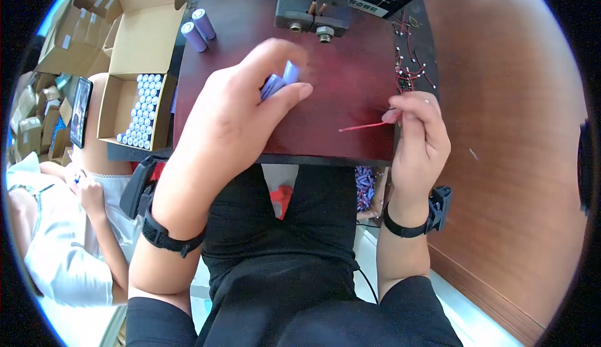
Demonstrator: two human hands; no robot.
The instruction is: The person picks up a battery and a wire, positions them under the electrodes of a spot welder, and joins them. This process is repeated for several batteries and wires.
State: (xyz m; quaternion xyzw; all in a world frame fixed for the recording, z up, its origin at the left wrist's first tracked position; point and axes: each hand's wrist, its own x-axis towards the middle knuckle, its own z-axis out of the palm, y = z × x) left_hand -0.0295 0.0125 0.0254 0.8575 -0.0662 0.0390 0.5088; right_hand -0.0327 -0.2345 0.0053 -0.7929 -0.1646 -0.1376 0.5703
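My left hand (228, 109) is closed around purple cylindrical battery cells (272, 87), lifted over the dark red tabletop (350, 96). The fingers are slightly blurred and partly cover the cells, so how many they hold is unclear. At the table's right edge, my right hand (421, 134) pinches a thin red wire (363, 127) whose free end points left over the tabletop. Ahead of both hands is a spot welder's head (313, 9) with two copper-coloured pins. Two more purple battery cells (198, 31) stand upright at the far left of the tabletop.
Left of the table, an open cardboard box (113, 106) holds many cells. Loose leads with small connectors (408, 75) lie along the right edge, beside a wooden panel (507, 128). Below is a bin of purple pieces (365, 187). Another person (69, 240) sits at left near a phone (81, 112).
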